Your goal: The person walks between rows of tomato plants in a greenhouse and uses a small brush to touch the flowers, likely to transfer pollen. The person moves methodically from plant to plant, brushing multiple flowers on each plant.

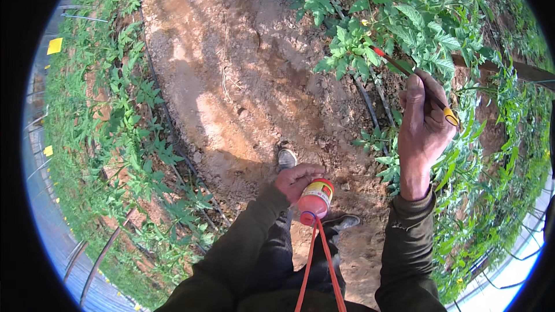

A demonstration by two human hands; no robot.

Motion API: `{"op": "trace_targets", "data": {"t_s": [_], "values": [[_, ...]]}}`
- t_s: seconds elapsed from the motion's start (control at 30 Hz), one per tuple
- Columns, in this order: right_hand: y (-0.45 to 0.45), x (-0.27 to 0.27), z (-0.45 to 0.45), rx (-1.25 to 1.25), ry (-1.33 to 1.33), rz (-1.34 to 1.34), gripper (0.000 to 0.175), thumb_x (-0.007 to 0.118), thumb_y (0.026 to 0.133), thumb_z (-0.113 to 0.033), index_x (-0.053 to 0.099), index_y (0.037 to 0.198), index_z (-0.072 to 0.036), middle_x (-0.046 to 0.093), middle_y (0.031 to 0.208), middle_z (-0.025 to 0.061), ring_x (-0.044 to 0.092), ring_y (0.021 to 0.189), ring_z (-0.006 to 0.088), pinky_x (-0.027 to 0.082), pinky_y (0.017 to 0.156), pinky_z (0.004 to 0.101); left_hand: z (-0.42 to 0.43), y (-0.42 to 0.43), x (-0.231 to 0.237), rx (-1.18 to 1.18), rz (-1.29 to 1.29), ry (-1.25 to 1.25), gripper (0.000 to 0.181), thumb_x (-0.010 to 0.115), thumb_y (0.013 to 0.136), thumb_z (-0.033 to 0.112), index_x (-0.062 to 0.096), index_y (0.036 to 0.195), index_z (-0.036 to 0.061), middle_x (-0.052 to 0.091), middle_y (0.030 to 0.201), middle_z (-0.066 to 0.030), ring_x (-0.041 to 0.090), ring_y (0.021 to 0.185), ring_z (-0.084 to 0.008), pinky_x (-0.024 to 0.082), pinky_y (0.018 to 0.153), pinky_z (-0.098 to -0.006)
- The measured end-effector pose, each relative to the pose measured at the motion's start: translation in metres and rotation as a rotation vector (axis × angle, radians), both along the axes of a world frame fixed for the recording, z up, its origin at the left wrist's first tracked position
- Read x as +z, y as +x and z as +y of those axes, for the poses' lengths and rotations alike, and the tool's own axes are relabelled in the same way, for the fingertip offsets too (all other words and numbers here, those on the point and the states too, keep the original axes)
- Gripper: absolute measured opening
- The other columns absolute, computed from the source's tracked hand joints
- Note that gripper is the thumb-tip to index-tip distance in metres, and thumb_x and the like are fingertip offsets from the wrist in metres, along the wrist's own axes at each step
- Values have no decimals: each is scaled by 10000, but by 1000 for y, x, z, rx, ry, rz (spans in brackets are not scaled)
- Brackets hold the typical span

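My right hand (pixel 422 115) pinches a thin dark stick (pixel 401 68) between thumb and fingers. Its red tip points at the leafy top of a tomato plant (pixel 353 50); whether they touch is unclear. A yellow loop shows at the stick's near end, behind my fingers. Low before my body, my left hand (pixel 299 180) curls against the far side of a small plastic bottle (pixel 316 199), its fingers partly hidden. Pinkish-red contents and a yellow and red label with writing show on the bottle. From its capped neck, a red cord (pixel 327 251) runs towards me.
Tomato rows border the bare soil path (pixel 234 108), with left-hand plants (pixel 125 108) and a black drip hose (pixel 151 69) alongside. Another hose (pixel 368 104) lies beneath the right-hand plants. Yellow cards (pixel 54 46) hang at far left. My shoes (pixel 287 158) stand on the path.
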State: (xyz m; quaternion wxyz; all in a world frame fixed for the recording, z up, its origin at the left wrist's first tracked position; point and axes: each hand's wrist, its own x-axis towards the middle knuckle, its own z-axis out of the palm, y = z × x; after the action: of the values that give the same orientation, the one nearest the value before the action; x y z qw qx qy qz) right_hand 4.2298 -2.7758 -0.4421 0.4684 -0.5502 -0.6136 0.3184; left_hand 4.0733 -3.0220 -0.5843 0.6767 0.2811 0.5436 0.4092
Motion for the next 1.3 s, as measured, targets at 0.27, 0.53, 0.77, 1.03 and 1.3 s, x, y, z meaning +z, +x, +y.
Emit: {"op": "trace_targets", "data": {"t_s": [0.27, 0.53, 0.77, 1.03, 1.3], "values": [[-42, 45, -3, -21, -24, -185, 120, 734, 994, -40, 741, 1109, -7, 723, 927, 89, 687, 759, 137, 567, 702, 285, -8, -101, 73, -51, 267, 175, 481, 534, 965, -91, 633, 1415, 46, 667, 1345, -166, 650, 1261, -263, 503, 1098, -369], [-17, 129, 56, -319, 96, -277, 163, 664, 1081, -157, 694, 1159, -18, 712, 883, 48, 662, 737, 88, 543, 677, 254, 52, -171, 163, -233, 424, 416, 494, 492, 918, -120, 648, 1369, 11, 674, 1382, -227, 623, 1324, -388, 495, 1128, -472], [12, 130, 114, -507, 103, -347, 177, 660, 1086, -194, 694, 1144, -30, 742, 858, 48, 683, 741, 88, 540, 654, 255, 129, -185, 196, -526, 354, 487, 540, 527, 890, -129, 673, 1381, 43, 672, 1392, -207, 632, 1311, -396, 492, 1145, -455], [-6, 110, 137, -637, 38, -247, 188, 647, 1089, -190, 704, 1152, -22, 690, 794, 12, 600, 704, 66, 483, 642, 234, 217, -207, 208, -844, 264, 433, 555, 733, 926, 41, 616, 1468, 70, 593, 1488, -210, 601, 1355, -385, 512, 1135, -445], [-9, 116, 139, -744, -73, -278, 177, 662, 1085, -184, 690, 1149, -21, 694, 868, 27, 641, 749, 75, 529, 687, 244, 263, -215, 205, -980, 258, 447, 776, 871, 855, 204, 537, 1540, 54, 533, 1551, -202, 548, 1413, -377, 491, 1168, -440]]}}
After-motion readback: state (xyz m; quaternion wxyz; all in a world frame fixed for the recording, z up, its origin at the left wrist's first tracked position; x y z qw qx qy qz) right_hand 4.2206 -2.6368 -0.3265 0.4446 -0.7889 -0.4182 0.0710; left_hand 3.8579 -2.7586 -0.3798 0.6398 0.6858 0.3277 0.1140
